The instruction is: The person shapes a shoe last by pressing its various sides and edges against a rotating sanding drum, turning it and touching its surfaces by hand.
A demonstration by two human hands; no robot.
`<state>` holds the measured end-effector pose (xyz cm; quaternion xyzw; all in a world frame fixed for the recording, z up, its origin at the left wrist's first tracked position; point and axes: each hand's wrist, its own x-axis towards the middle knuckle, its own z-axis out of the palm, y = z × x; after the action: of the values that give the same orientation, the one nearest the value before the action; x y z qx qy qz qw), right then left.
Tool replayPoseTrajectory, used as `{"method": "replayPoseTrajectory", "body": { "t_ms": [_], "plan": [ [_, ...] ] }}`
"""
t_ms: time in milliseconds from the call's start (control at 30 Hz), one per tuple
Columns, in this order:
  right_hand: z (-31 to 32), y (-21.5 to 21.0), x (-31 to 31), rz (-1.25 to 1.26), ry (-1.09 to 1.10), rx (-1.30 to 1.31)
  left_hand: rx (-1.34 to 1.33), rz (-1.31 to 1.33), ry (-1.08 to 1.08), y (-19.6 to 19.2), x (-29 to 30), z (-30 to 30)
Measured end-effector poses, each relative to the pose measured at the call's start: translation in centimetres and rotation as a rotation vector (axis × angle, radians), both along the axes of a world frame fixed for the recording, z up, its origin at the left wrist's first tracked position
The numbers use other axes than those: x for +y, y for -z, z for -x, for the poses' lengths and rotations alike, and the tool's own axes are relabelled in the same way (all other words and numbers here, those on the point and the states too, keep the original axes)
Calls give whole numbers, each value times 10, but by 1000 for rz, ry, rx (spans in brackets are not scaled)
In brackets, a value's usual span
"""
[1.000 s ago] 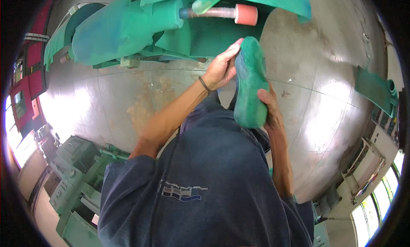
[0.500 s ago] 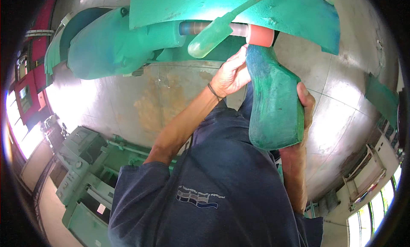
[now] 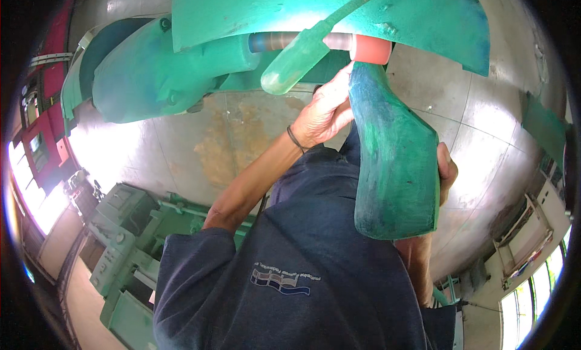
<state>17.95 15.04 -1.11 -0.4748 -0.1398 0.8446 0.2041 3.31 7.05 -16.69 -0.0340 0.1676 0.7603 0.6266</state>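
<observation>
A long green block (image 3: 396, 162) with blue streaks, narrow at the top and broad at the bottom, is held up between both my hands. Its narrow end meets the underside of a red-orange drum (image 3: 370, 49) on a horizontal machine spindle (image 3: 275, 41). My left hand (image 3: 330, 108) closes on the narrow end from the left, its fingertips partly hidden behind it. Round the right edge of the broad end my right hand (image 3: 446, 171) grips; most of its fingers are out of sight behind the block.
A green machine body (image 3: 169, 77) spans the upper left, beneath a curved green hood (image 3: 327, 11). A pale green lamp-like piece (image 3: 295, 62) hangs on a flexible neck before the spindle. Green machinery (image 3: 130, 253) stands at lower left. Large tiles cover the floor (image 3: 490, 162).
The block's broad end has come lower and tilted slightly right, showing more of its face. My right hand moved with it; the narrow end stays by the drum.
</observation>
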Motion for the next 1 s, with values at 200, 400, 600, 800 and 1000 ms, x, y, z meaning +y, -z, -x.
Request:
{"method": "replayPoseTrajectory", "body": {
  "t_ms": [200, 400, 600, 800, 1000],
  "plan": [
    [19, 38, 12, 39, 27, 12, 85, 104, -23, 26, 16, 15],
    [15, 37, 4, -36, 65, 16, 96, 177, -9, 25, 7, 13],
    [-4, 20, -7, -43, -31, 4, 104, 119, 21, 5, 0, 13],
    [-7, 20, -10, 46, -20, 73, 242, 158, -9, -4, 1, 6],
    [12, 44, 7, 36, -51, 86, 228, 192, 55, 16, 15, 22]
  ]
}}
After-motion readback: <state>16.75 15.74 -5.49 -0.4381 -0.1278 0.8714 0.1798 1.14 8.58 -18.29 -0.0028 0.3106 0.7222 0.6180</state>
